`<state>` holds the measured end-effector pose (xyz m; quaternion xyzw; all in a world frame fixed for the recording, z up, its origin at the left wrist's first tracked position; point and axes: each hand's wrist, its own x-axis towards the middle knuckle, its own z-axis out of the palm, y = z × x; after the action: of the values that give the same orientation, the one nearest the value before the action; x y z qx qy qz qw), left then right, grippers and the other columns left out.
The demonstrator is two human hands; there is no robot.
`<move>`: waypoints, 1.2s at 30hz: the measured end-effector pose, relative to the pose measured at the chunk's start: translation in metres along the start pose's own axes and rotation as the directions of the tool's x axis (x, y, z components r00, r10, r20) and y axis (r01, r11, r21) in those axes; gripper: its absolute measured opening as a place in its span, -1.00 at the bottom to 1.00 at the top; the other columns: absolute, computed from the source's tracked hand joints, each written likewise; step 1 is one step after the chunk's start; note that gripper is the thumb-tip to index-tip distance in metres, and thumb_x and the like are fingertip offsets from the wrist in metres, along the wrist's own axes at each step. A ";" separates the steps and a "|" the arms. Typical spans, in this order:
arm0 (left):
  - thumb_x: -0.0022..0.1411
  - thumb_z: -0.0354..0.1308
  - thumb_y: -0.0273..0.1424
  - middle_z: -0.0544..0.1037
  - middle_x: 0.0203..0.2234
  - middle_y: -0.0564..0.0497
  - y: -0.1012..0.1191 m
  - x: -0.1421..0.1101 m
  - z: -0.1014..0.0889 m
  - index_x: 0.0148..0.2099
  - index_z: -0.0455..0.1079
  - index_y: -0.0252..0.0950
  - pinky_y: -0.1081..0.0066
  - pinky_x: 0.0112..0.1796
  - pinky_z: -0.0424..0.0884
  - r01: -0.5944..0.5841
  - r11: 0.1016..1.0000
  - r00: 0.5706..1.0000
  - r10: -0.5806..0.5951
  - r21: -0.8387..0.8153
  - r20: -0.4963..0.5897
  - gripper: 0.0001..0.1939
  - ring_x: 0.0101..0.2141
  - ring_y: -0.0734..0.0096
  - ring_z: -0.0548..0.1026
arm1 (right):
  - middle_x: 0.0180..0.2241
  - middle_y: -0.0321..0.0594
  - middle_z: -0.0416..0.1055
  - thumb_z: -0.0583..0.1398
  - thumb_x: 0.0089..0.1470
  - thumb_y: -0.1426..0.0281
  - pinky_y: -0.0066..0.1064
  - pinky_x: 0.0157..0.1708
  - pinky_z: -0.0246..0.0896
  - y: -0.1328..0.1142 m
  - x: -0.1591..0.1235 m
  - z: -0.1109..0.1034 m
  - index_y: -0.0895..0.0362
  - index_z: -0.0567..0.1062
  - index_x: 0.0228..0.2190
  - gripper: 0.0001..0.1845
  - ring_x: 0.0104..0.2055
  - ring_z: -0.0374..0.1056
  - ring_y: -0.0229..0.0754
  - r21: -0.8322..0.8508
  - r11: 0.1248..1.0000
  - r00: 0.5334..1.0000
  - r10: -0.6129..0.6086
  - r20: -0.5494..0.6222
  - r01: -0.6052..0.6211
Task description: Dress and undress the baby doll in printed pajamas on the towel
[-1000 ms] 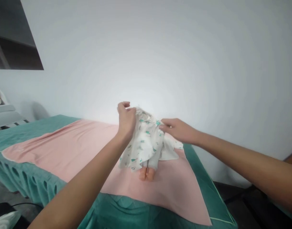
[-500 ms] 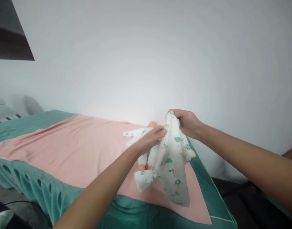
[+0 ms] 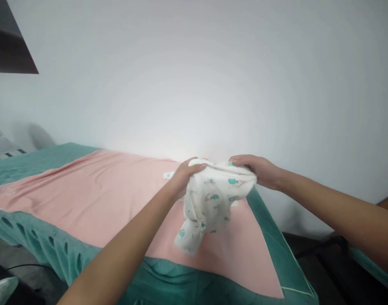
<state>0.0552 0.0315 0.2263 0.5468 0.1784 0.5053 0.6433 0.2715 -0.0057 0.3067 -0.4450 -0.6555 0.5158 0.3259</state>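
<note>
Both hands hold up a white baby garment (image 3: 213, 192) printed with small teal pictures. My left hand (image 3: 182, 178) pinches its upper left edge, thumb on top. My right hand (image 3: 260, 169) grips the upper right edge, so the cloth is stretched between the two. A sleeve-like part hangs down at the lower left, above a pink blanket (image 3: 117, 199). Behind the garment lies a doll in white clothes, now almost wholly hidden. Only a bit of its white sleeve (image 3: 167, 175) shows to the left of my left hand.
The blanket covers much of a bed with a teal cover (image 3: 63, 152), which stands against a white wall (image 3: 194, 84). The bed's right edge lies below my right forearm. A dark-framed object (image 3: 336, 254) stands right of the bed, and a cable (image 3: 28, 266) runs at lower left.
My hands have moved apart, the left one up and leftward. The garment, which hung long and narrow, is now spread wide and raised, and it covers the doll.
</note>
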 end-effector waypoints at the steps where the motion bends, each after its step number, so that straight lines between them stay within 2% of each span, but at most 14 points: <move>1: -0.02 0.35 -0.21 0.41 -0.46 0.06 0.003 0.000 -0.002 -0.31 0.34 -0.32 0.48 -0.42 0.28 -0.013 1.000 1.000 0.013 0.024 -0.023 -0.65 -0.45 0.48 0.37 | -0.53 -0.28 0.35 0.25 -0.04 0.23 -0.49 -0.56 0.07 0.001 0.000 0.003 0.18 0.48 -0.49 -0.76 -0.52 0.21 -0.31 -0.051 0.998 0.998 0.031 0.061 -0.028; 4: 0.04 0.30 -0.09 0.42 -0.47 0.04 0.012 -0.001 -0.001 -0.29 0.36 -0.32 0.47 -0.42 0.28 -0.017 0.990 0.997 0.028 0.142 -0.078 -0.60 -0.46 0.47 0.37 | -0.31 -0.16 0.50 0.35 -0.12 0.18 -0.42 -0.38 0.25 0.005 0.005 0.018 0.16 0.55 -0.31 -0.64 -0.32 0.39 -0.17 -0.204 0.978 0.978 0.091 0.190 -0.052; 6: 0.10 0.21 0.00 0.46 -0.43 0.00 0.019 -0.002 0.001 -0.24 0.39 -0.32 0.43 -0.38 0.32 -0.012 0.982 0.996 0.027 0.187 -0.079 -0.55 -0.43 0.42 0.40 | -0.29 -0.16 0.52 0.36 -0.13 0.22 -0.38 -0.32 0.30 0.006 0.012 0.029 0.14 0.56 -0.28 -0.65 -0.27 0.42 -0.12 -0.187 0.982 0.985 0.045 0.168 -0.013; 9: 0.09 0.22 -0.01 0.54 -0.31 -0.07 0.031 -0.007 -0.001 -0.11 0.43 -0.31 0.35 -0.28 0.36 0.019 0.962 0.998 -0.036 0.274 0.055 -0.51 -0.32 0.30 0.47 | -0.35 -0.17 0.53 0.32 -0.05 0.27 -0.36 -0.28 0.32 0.006 0.025 0.041 0.15 0.55 -0.26 -0.71 -0.28 0.43 -0.12 0.035 0.994 0.994 -0.106 0.013 0.105; 11: -0.01 0.34 -0.14 0.56 -0.23 -0.10 0.038 -0.011 -0.005 -0.06 0.45 -0.30 0.31 -0.23 0.38 0.088 0.913 0.966 -0.175 0.398 0.189 -0.50 -0.24 0.20 0.50 | -0.39 -0.16 0.53 0.29 -0.03 0.30 -0.37 -0.30 0.33 0.007 0.032 0.046 0.17 0.54 -0.26 -0.74 -0.31 0.44 -0.13 0.187 0.968 0.984 -0.158 -0.077 0.170; 13: -0.08 0.41 -0.26 0.57 -0.20 -0.12 0.040 -0.016 -0.010 -0.08 0.48 -0.31 0.28 -0.21 0.38 0.138 0.871 0.938 -0.268 0.471 0.221 -0.51 -0.20 0.14 0.50 | -0.44 -0.17 0.51 0.27 -0.01 0.30 -0.38 -0.35 0.33 0.010 0.037 0.050 0.19 0.54 -0.29 -0.76 -0.35 0.43 -0.14 0.286 0.940 0.980 -0.160 -0.119 0.188; 17: -0.02 0.37 -0.25 0.58 -0.22 -0.14 0.025 -0.018 -0.018 -0.07 0.48 -0.34 0.24 -0.15 0.40 0.100 0.976 0.986 -0.123 0.195 0.110 -0.54 -0.20 0.13 0.53 | -0.43 -0.17 0.52 0.28 0.01 0.17 -0.35 -0.35 0.35 0.027 0.035 0.054 0.15 0.53 -0.26 -0.67 -0.36 0.44 -0.12 0.352 0.932 0.996 -0.074 -0.049 0.087; 20: 0.04 0.33 -0.17 0.59 -0.29 -0.13 0.003 -0.016 -0.020 -0.07 0.45 -0.37 0.28 -0.21 0.43 0.100 0.995 0.994 -0.100 0.014 0.039 -0.53 -0.28 0.19 0.55 | -0.29 -0.12 0.54 0.35 -0.08 0.11 -0.31 -0.27 0.37 0.040 0.028 0.057 0.13 0.52 -0.18 -0.53 -0.23 0.46 -0.07 0.204 0.973 0.978 0.062 0.200 -0.104; 22: 0.07 0.29 -0.10 0.58 -0.33 -0.11 -0.011 -0.015 -0.020 -0.07 0.43 -0.38 0.33 -0.30 0.42 0.135 0.991 0.991 -0.135 -0.011 -0.003 -0.50 -0.35 0.25 0.54 | -0.23 -0.11 0.54 0.40 -0.15 0.18 -0.30 -0.24 0.37 0.047 0.027 0.057 0.13 0.52 -0.14 -0.49 -0.18 0.46 -0.04 0.069 0.983 0.946 0.143 0.289 -0.170; 24: 0.11 0.23 -0.03 0.57 -0.34 -0.11 -0.022 -0.015 -0.019 -0.04 0.42 -0.38 0.35 -0.34 0.41 0.177 0.984 0.984 -0.177 -0.021 -0.027 -0.45 -0.38 0.28 0.52 | -0.21 -0.13 0.54 0.40 -0.14 0.21 -0.30 -0.21 0.36 0.054 0.031 0.056 0.12 0.52 -0.13 -0.50 -0.16 0.45 -0.05 0.039 0.990 0.963 0.126 0.237 -0.139; 26: 0.13 0.18 0.01 0.57 -0.31 -0.12 -0.031 -0.015 -0.019 0.00 0.40 -0.36 0.33 -0.31 0.42 0.207 0.978 0.978 -0.208 -0.034 -0.022 -0.43 -0.36 0.28 0.52 | -0.21 -0.15 0.54 0.34 -0.05 0.18 -0.31 -0.18 0.35 0.061 0.039 0.052 0.12 0.51 -0.13 -0.55 -0.18 0.45 -0.09 0.100 0.994 0.996 0.034 0.081 -0.042; 30: 0.04 0.33 -0.14 0.57 -0.24 -0.12 -0.040 -0.016 -0.023 0.02 0.41 -0.33 0.32 -0.24 0.41 0.263 0.964 0.959 -0.266 0.039 0.099 -0.44 -0.29 0.27 0.52 | -0.24 -0.17 0.54 0.25 0.06 0.12 -0.37 -0.28 0.34 0.074 0.055 0.048 0.11 0.47 -0.12 -0.58 -0.24 0.46 -0.13 0.251 0.966 0.985 -0.026 -0.173 0.069; 33: -0.02 0.39 -0.25 0.57 -0.25 -0.15 -0.042 -0.017 -0.027 0.01 0.42 -0.36 0.31 -0.26 0.42 0.269 0.962 0.954 -0.273 0.055 0.120 -0.45 -0.30 0.25 0.53 | -0.26 -0.15 0.54 0.16 0.12 0.04 -0.37 -0.34 0.36 0.079 0.056 0.053 0.07 0.46 -0.13 -0.58 -0.28 0.46 -0.12 0.345 0.938 0.985 0.017 -0.171 0.043; 36: 0.04 0.34 -0.23 0.56 -0.21 -0.18 -0.044 -0.017 -0.032 0.02 0.41 -0.36 0.29 -0.22 0.43 0.190 0.979 0.981 -0.185 -0.069 0.062 -0.48 -0.25 0.20 0.54 | -0.26 -0.13 0.55 0.22 0.05 0.02 -0.36 -0.33 0.38 0.081 0.049 0.062 0.08 0.48 -0.13 -0.54 -0.29 0.47 -0.12 0.323 0.944 0.998 0.064 0.029 -0.070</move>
<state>0.0429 0.0384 0.1707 0.5168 0.1925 0.4335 0.7127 0.2181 0.0211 0.2109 -0.4028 -0.5496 0.6310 0.3709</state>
